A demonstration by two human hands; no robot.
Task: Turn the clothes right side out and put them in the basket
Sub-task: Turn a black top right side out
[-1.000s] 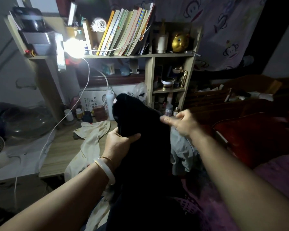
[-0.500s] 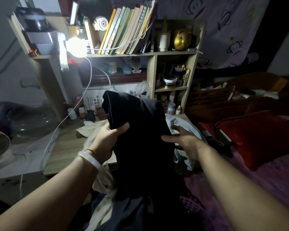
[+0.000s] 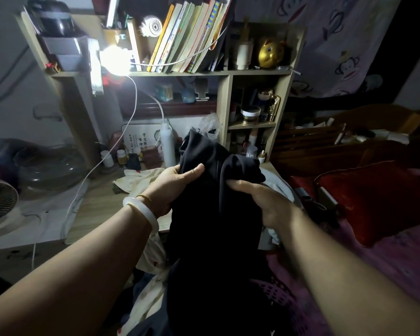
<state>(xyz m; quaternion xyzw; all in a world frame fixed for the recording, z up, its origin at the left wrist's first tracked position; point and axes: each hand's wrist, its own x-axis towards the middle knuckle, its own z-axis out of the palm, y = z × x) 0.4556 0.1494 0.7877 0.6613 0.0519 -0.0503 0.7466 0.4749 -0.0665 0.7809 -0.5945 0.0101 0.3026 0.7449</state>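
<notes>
Both hands hold a black garment (image 3: 211,214) above the bench (image 3: 100,204). The left hand (image 3: 172,187) has its grip pinching the cloth's left edge. The right hand (image 3: 264,202) grips its right fold.

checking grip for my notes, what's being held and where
Black garment, gripped near its bunched top by the left hand and right hand.

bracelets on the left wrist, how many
2: a wide white bangle around the left wrist, and a thin gold chain just past it toward the left hand. None show on the right wrist.
</notes>
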